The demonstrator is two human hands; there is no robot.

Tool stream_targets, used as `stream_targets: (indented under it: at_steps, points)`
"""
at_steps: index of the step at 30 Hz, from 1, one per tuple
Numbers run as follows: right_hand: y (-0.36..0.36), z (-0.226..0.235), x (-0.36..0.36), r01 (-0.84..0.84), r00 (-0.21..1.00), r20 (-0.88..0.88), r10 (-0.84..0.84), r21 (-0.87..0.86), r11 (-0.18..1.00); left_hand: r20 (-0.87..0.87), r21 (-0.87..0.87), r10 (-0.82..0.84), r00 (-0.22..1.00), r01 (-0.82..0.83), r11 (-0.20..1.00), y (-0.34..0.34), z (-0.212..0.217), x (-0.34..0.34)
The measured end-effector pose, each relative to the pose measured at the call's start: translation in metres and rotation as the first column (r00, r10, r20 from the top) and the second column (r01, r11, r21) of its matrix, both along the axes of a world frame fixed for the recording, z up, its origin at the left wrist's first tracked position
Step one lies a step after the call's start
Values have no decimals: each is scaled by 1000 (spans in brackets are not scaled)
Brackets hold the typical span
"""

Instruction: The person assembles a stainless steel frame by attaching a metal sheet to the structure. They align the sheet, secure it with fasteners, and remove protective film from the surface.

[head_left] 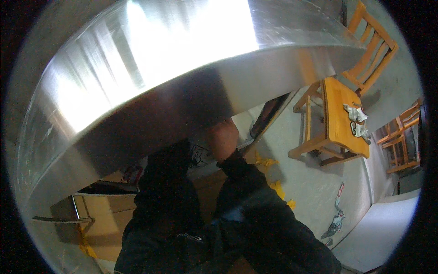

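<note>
Grip (223,138) between shiny panel (187,57) and floor (308,194)

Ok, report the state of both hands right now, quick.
Left hand: not in view.
Right hand: at the shiny metal piece's lower edge; fingers mostly hidden, so open or closed cannot be told.

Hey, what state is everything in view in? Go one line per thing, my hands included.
Large metal piece: shiny, bright light reflected across its top, front side partly shaded.
Right hand: bare, fingers hidden at the metal's lower edge; grip unclear.
Left hand: not in view.
Dark right sleeve: down to the wrist.
Nearer wooden chair: upright.
Grey-white bundle: crumpled, on the seat.
Yellow scraps: crumpled, on the floor.
</note>
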State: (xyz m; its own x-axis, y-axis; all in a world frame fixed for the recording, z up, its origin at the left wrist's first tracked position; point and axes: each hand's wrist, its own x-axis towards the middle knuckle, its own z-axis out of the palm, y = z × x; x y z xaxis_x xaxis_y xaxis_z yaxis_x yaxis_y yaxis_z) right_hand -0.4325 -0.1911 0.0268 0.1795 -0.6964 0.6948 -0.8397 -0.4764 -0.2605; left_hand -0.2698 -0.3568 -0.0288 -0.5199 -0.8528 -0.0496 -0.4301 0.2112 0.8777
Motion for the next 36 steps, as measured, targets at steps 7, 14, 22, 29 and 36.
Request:
stream_targets:
  at_steps: [7, 14, 22, 29, 36]
  points:
    - [27, 0, -29, 186, 961, 200, -188, 29, 982, 74, 19, 68, 995, -70, 997, 36, 57, -20]
    - [35, -12, -39, 107, 994, 24, -110, 93, 990, -312, 284, 218, 925, -128, 950, 57, 70, -27]
    - [40, -7, -30, 16, 977, 207, -55, 184, 983, -272, -9, 433, 860, -452, 892, 40, 46, -16]
    - [46, -1, -23, -39, 941, 334, -45, 241, 970, -260, 16, 388, 884, -398, 917, 38, 50, -13]
    - [48, 6, -7, -69, 924, 382, -21, 220, 973, -233, 23, 364, 902, -369, 929, 37, 54, -13]
